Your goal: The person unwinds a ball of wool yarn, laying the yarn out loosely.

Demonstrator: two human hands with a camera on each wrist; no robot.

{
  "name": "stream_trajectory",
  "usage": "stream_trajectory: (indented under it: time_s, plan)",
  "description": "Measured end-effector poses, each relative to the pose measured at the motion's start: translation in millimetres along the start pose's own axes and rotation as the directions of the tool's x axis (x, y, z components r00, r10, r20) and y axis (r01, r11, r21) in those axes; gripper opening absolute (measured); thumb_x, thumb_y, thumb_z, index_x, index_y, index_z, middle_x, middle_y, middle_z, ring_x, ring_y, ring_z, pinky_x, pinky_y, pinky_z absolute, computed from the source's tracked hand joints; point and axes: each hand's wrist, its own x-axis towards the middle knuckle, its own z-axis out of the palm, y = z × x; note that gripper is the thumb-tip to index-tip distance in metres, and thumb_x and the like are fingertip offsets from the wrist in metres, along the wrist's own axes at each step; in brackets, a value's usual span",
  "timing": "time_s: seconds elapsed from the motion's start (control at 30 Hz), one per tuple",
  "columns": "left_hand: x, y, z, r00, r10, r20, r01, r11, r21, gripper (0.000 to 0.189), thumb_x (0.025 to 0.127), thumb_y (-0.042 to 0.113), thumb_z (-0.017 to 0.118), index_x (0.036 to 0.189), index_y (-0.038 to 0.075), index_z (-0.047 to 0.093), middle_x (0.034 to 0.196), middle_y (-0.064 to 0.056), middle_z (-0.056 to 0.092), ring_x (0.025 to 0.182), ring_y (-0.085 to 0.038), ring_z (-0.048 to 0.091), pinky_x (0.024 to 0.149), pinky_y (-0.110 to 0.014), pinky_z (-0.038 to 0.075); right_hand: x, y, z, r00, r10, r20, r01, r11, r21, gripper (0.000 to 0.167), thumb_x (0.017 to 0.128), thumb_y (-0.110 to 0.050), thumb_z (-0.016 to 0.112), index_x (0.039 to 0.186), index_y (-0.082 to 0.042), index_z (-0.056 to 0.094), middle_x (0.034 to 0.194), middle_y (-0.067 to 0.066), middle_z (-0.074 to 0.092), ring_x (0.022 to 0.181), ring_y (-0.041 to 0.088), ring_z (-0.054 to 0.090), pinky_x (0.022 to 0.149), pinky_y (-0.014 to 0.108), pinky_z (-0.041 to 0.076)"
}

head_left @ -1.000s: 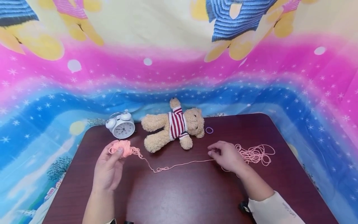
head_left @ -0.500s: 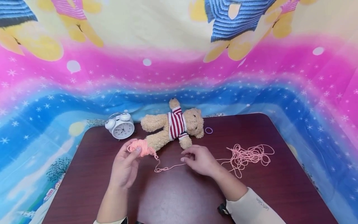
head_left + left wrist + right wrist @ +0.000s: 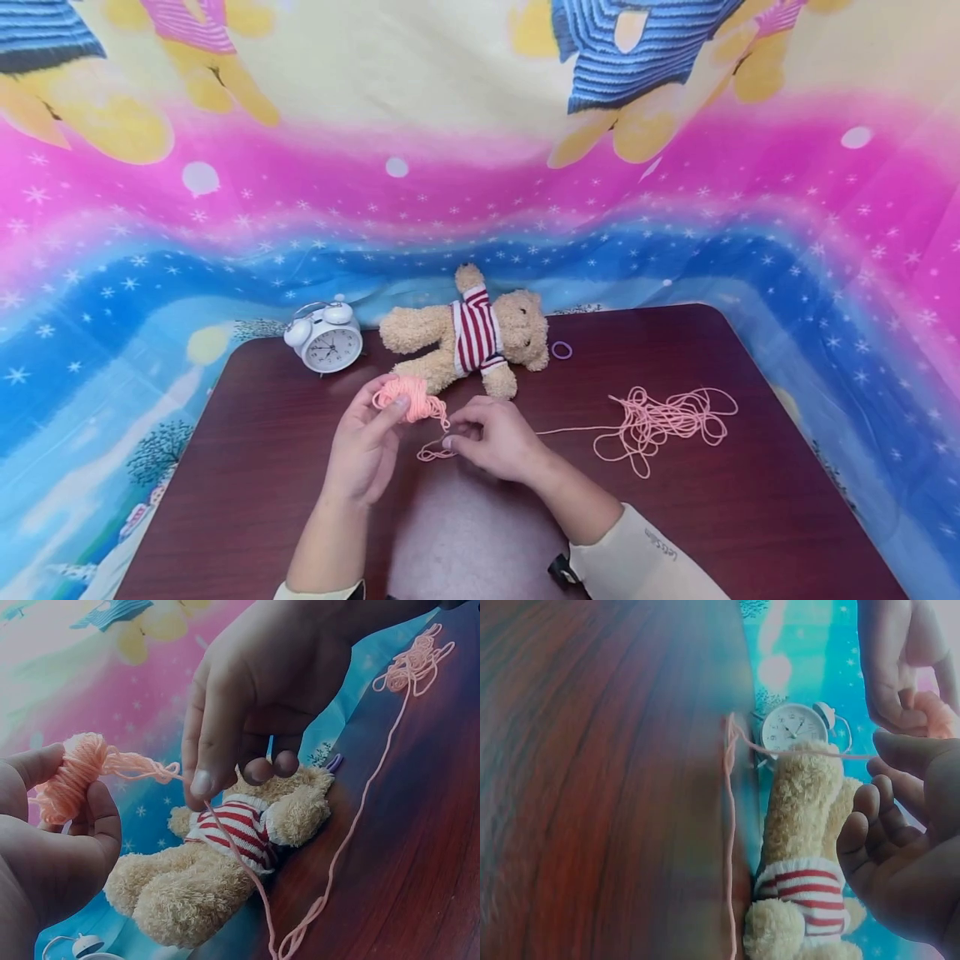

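My left hand (image 3: 367,454) grips a bundle of wound peach yarn (image 3: 408,398) between thumb and fingers, in front of the teddy bear's leg. Close to its right, my right hand (image 3: 495,437) pinches the yarn strand with thumb and forefinger where it leaves the bundle, plainly seen in the left wrist view. From that pinch the strand (image 3: 244,859) hangs down in a loop, then runs along the table to a loose tangle of the same yarn (image 3: 667,421) on the right. The other fingers of the right hand are loosely bent in the right wrist view.
A teddy bear (image 3: 476,333) in a red-and-white striped shirt lies on its back at the rear of the dark wooden table (image 3: 262,517). A white alarm clock (image 3: 330,342) stands to its left, and a purple hair tie (image 3: 561,350) lies by its head. Patterned cloth (image 3: 480,192) hangs behind.
My left hand has moved right with the yarn bundle. My right hand has slid left along the strand from the tangle, up to the bundle, uncovering the tangle.
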Motion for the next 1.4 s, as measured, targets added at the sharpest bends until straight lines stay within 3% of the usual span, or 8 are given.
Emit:
stream_trajectory:
  time_s: [0.23, 0.47, 0.9, 1.2, 1.4]
  plan:
    - [0.2, 1.2, 0.3, 1.0, -0.001, -0.002, 0.001, 1.0, 0.009, 0.045, 0.101, -0.003, 0.06, 0.141, -0.007, 0.04, 0.108, 0.001, 0.067, 0.096, -0.012, 0.065, 0.087, -0.025, 0.055, -0.8, -1.7, 1.2, 1.0, -0.013, -0.018, 0.013, 1.0, 0.007, 0.009, 0.088, -0.012, 0.081, 0.096, -0.008, 0.08, 0.085, -0.006, 0.07, 0.075, 0.005, 0.062, 0.068, 0.023, 0.055]
    - [2.0, 1.6, -5.0, 1.0, 0.012, -0.018, -0.012, 1.0, 0.008, 0.034, 0.101, -0.004, 0.06, 0.133, 0.001, 0.049, 0.102, 0.002, 0.066, 0.091, -0.012, 0.063, 0.085, -0.025, 0.053, -2.6, 3.0, -7.0, 0.999, -0.013, -0.037, 0.011, 0.999, -0.05, 0.007, 0.09, -0.014, 0.079, 0.096, -0.011, 0.081, 0.085, -0.009, 0.069, 0.075, 0.003, 0.061, 0.068, 0.02, 0.052]
    - [2.0, 8.6, -15.1, 0.998, 0.008, -0.057, -0.008, 1.0, 0.013, 0.032, 0.102, -0.004, 0.059, 0.131, 0.006, 0.051, 0.101, 0.003, 0.066, 0.09, -0.011, 0.063, 0.084, -0.024, 0.053, -7.7, 11.0, -35.0, 0.997, 0.049, -0.067, -0.053, 0.997, -0.061, 0.005, 0.091, -0.014, 0.078, 0.096, -0.014, 0.081, 0.09, -0.008, 0.07, 0.079, 0.007, 0.062, 0.071, 0.024, 0.053]
    - [2.6, 11.4, -22.8, 0.998, 0.027, -0.064, -0.026, 1.0, 0.01, 0.029, 0.102, -0.004, 0.059, 0.128, 0.009, 0.054, 0.106, 0.001, 0.068, 0.093, -0.011, 0.065, 0.086, -0.025, 0.054, -14.6, 22.8, -55.0, 0.994, 0.039, -0.098, -0.045, 0.997, -0.063, 0.005, 0.092, -0.016, 0.079, 0.097, -0.015, 0.08, 0.088, -0.011, 0.068, 0.079, 0.006, 0.061, 0.071, 0.025, 0.053]
    - [3.5, 13.2, -28.5, 0.997, 0.04, -0.062, -0.04, 0.999, 0.006, 0.029, 0.102, -0.004, 0.058, 0.129, 0.006, 0.054, 0.11, 0.001, 0.067, 0.092, -0.011, 0.065, 0.085, -0.025, 0.054, -20.7, 30.5, -69.8, 0.99, 0.101, -0.1, -0.107, 0.992, -0.06, 0.01, 0.091, -0.018, 0.08, 0.099, -0.013, 0.081, 0.088, -0.012, 0.068, 0.079, 0.006, 0.061, 0.072, 0.028, 0.054]
